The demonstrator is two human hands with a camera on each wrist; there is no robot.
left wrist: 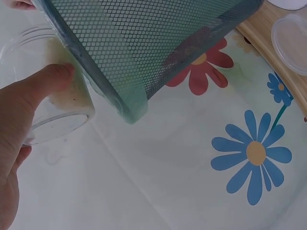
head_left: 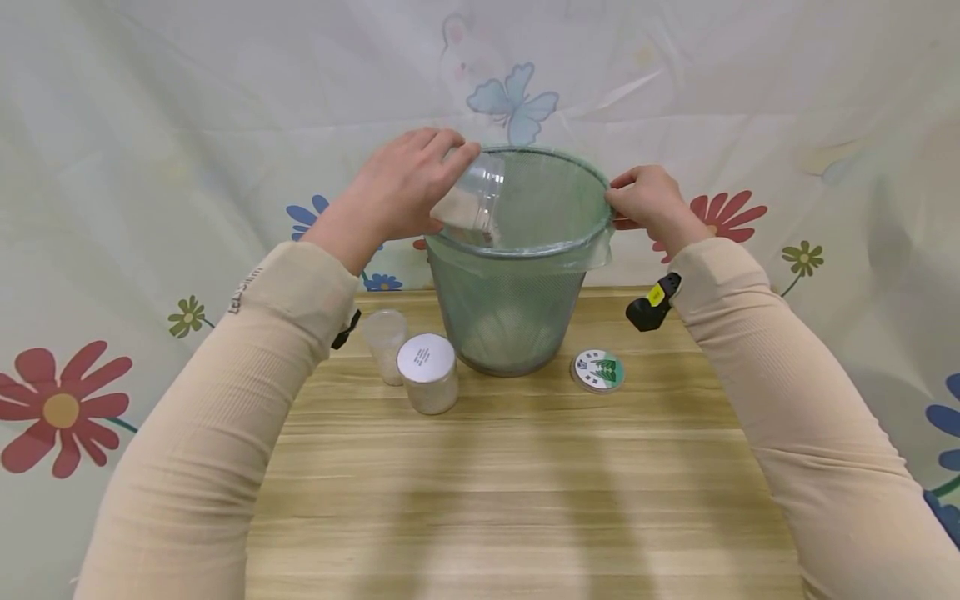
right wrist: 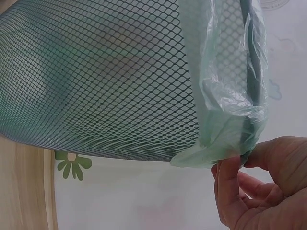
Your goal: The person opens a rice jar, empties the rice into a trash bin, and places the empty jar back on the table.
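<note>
My left hand grips a clear plastic jar tipped over the left rim of a mesh wastebasket. Pale, grainy contents lie along the jar's side in the left wrist view, with my thumb across its wall. A thin green bag lines the basket and folds over its rim. On the other side, my right hand pinches the rim and the bag's edge between thumb and fingers. The basket stands upright at the back of the table.
Left of the basket's base stand a white-lidded jar and a clear cup-like container with pale contents low down. A round lid with a green and white label lies to the right. A flowered cloth hangs behind the wooden table.
</note>
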